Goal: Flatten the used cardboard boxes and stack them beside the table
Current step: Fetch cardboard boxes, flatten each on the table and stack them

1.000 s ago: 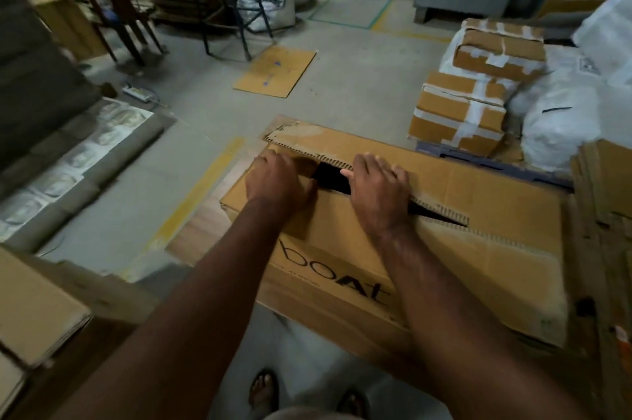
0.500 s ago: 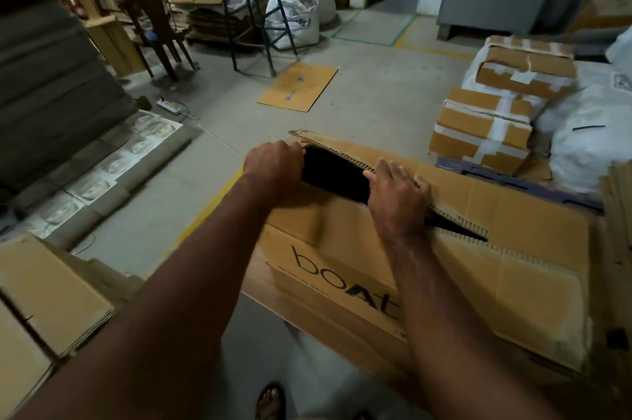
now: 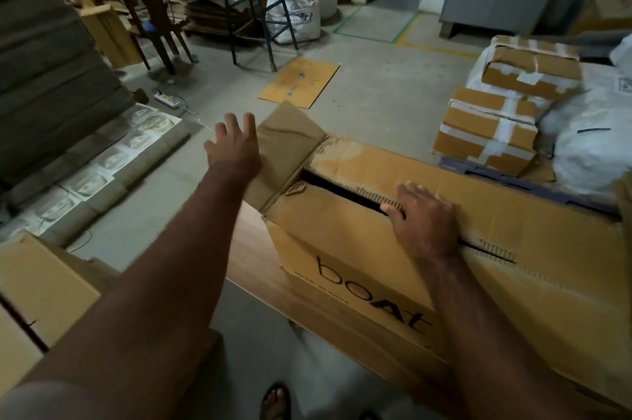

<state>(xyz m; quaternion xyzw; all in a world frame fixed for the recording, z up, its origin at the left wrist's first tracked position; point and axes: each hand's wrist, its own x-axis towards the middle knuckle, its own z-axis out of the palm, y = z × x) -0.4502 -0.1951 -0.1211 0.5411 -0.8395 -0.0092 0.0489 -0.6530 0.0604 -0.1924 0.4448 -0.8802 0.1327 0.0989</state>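
Note:
A long brown cardboard box (image 3: 359, 248) printed "boAt" lies on a wooden table (image 3: 253, 248) in front of me. Its top seam is split into a dark slit. The small end flap (image 3: 287, 142) stands swung out at the box's left end. My left hand (image 3: 232, 146) hovers beside that flap with fingers spread, holding nothing. My right hand (image 3: 424, 214) rests on the near top flap, its fingertips curled over the flap's edge at the slit.
Taped brown boxes (image 3: 492, 132) and white sacks (image 3: 588, 153) sit at the right. A flat cardboard sheet (image 3: 301, 81) lies on the floor beyond. A blue ladder (image 3: 253, 9), chair (image 3: 154, 16) and flattened cardboard piles (image 3: 205, 5) stand at the back. Cardboard stacks (image 3: 37, 286) lie at my left.
My left hand let go of the top flap and moved out to the left with fingers spread. The end flap has swung open. My right hand slid right along the slit.

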